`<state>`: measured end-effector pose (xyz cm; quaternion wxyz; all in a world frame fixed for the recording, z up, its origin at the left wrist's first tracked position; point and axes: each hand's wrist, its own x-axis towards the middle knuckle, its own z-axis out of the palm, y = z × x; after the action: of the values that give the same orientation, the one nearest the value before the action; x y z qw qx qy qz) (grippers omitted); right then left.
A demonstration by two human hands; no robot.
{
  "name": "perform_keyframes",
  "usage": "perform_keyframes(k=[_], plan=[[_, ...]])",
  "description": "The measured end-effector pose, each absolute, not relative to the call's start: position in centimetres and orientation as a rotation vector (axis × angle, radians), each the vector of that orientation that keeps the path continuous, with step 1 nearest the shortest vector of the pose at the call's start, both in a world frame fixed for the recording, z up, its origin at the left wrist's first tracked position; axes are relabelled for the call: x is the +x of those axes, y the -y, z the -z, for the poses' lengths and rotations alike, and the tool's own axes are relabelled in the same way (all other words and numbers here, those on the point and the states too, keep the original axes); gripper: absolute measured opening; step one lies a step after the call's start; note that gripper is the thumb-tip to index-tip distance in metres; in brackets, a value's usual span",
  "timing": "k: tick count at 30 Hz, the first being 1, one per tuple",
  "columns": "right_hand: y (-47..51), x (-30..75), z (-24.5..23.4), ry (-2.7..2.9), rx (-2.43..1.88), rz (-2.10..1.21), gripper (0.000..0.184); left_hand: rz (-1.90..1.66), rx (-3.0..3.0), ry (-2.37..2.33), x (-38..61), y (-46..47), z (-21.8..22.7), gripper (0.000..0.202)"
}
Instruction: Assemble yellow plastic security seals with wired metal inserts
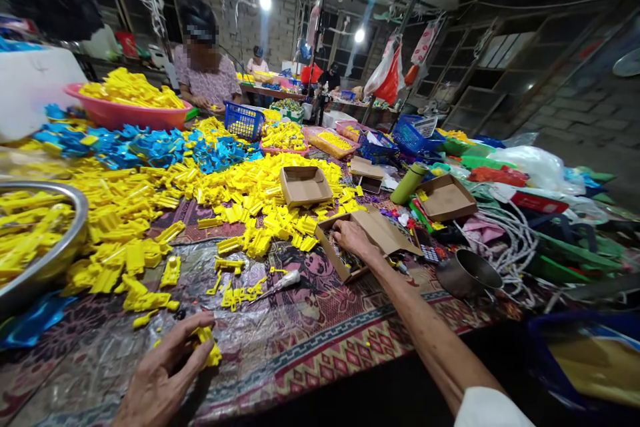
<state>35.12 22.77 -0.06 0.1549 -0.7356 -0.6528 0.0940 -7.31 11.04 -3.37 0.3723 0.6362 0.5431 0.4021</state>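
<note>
My left hand is near the front edge of the table, its fingers curled round a yellow plastic piece. Over to the right, my right hand reaches into a small open cardboard box holding small parts too fine to make out; its fingertips are down inside and partly hidden. Between the hands lies a screwdriver with a pale handle, beside several small yellow parts. A large heap of yellow plastic pieces spreads behind them.
At left stands a metal basin of yellow pieces. Blue pieces and a pink basin lie farther back. On the right are a metal cup, a green bottle and coiled white rope. A co-worker sits across the table.
</note>
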Motion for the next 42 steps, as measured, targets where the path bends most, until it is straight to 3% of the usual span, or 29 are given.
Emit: perform_keyframes(k=[6,14,23,36,42], plan=[[-22.0,36.1,-0.5,1.716,-1.87,-0.363,0.008,-1.032,1.641,-1.377,-7.4,-11.1,4.0,0.039],[-19.3,37.8,-1.2,1.307,-1.601,-0.688,0.035,-1.034,1.656,-1.355,-7.4,-11.0,3.5,0.037],[-18.2,38.3,-1.2,1.049,-1.453,-0.735,0.042,-1.041,1.644,-1.336,-7.4,-11.1,3.7,0.039],[-18.4,36.7,-3.0,1.074,-1.446,-0.686,0.04,-1.044,1.736,-1.37,-7.2,-10.8,3.3,0.042],[-18.4,36.9,-2.9,1.113,-1.523,-0.649,0.029,-1.029,1.789,-1.382,-7.2,-10.7,3.0,0.042]])
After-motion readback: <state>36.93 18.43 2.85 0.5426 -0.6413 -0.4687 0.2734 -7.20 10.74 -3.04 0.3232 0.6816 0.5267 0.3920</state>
